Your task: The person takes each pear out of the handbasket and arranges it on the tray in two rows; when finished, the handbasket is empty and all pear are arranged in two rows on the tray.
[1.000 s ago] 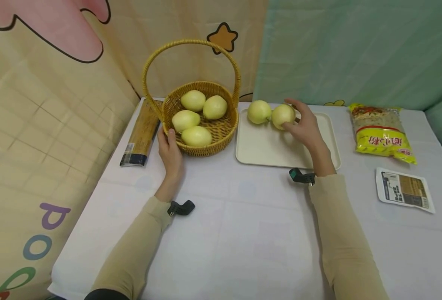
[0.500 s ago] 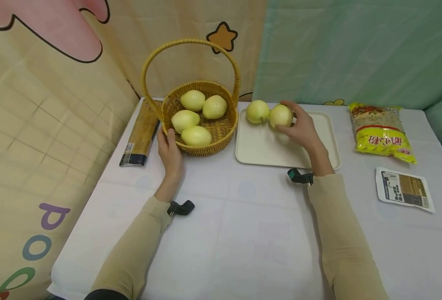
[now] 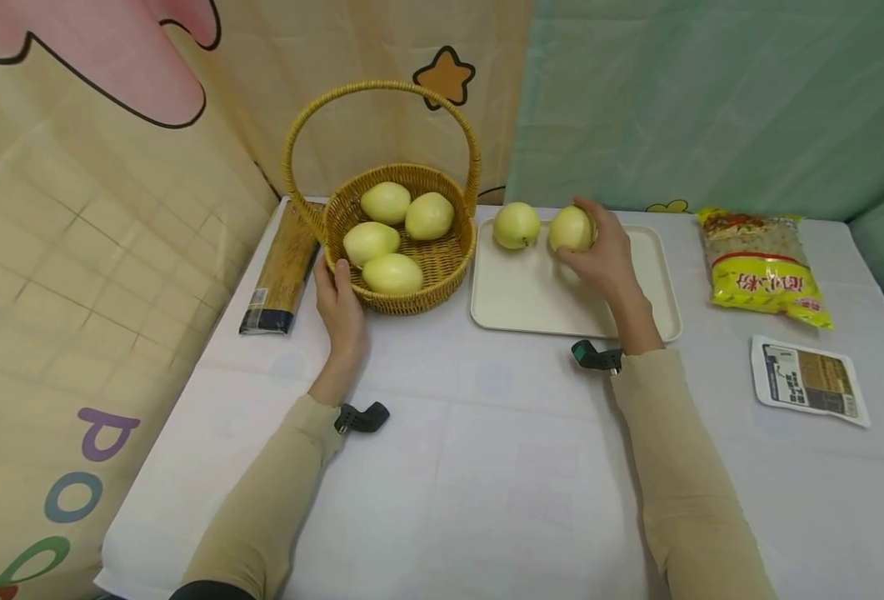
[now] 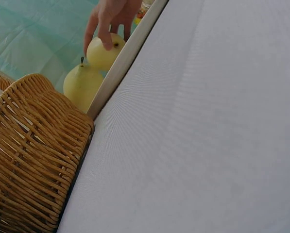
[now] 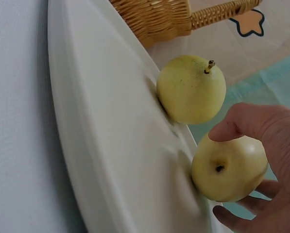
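My left hand (image 3: 342, 312) grips the near left side of the wicker basket (image 3: 442, 283), thumb at its rim. Several pale yellow-green pears lie inside the basket, and its tall handle stands upright. Over the cream tray (image 3: 524, 312), my right hand (image 3: 608, 254) holds a pear (image 3: 571, 230) between thumb and fingers. In the right wrist view that pear (image 5: 227, 170) shows its dark blossom end toward the camera. A second pear (image 3: 516, 225) sits at the tray's back left, a small gap away; its stem (image 5: 210, 65) shows in the right wrist view.
A long packet (image 3: 280, 275) of noodle-like strands lies left of the basket. At the right are a yellow printed bag (image 3: 764, 267) and a small white-and-brown pouch (image 3: 809, 381). Curtains (image 3: 696, 100) hang behind the white-covered table (image 3: 471, 467).
My right hand closes round the pear, first shifting left, then slightly right with it. A gap now separates the two pears on the tray. The left hand and basket stay put.
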`<state>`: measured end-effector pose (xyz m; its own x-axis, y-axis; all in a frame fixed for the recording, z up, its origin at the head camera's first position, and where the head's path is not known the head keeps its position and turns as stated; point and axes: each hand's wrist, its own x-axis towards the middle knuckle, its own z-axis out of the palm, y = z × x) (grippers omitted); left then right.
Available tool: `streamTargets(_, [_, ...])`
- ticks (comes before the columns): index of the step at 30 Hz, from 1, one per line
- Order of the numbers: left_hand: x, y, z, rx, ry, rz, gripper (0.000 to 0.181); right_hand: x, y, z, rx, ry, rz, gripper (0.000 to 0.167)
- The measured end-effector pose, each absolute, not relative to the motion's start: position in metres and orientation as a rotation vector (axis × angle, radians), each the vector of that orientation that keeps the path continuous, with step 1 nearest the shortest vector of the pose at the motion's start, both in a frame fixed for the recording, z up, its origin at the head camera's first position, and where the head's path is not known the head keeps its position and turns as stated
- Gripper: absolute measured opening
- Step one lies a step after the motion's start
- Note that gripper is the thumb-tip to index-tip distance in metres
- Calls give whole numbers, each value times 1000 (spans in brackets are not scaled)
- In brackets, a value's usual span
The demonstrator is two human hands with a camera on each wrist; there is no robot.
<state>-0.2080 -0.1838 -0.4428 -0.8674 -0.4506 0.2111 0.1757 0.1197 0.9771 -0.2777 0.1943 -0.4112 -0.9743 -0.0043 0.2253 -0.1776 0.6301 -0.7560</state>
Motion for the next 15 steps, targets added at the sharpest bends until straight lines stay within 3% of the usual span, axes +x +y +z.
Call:
streamTargets(5, [-210,-185,-444,263,-1923,-1826,54,-277,193,-406,125,-2659,1245,86])
streamTargets(15, [-208,-183,-444,258,-1933,-1782,56,-269,189,-386,39,-2578,1313,77])
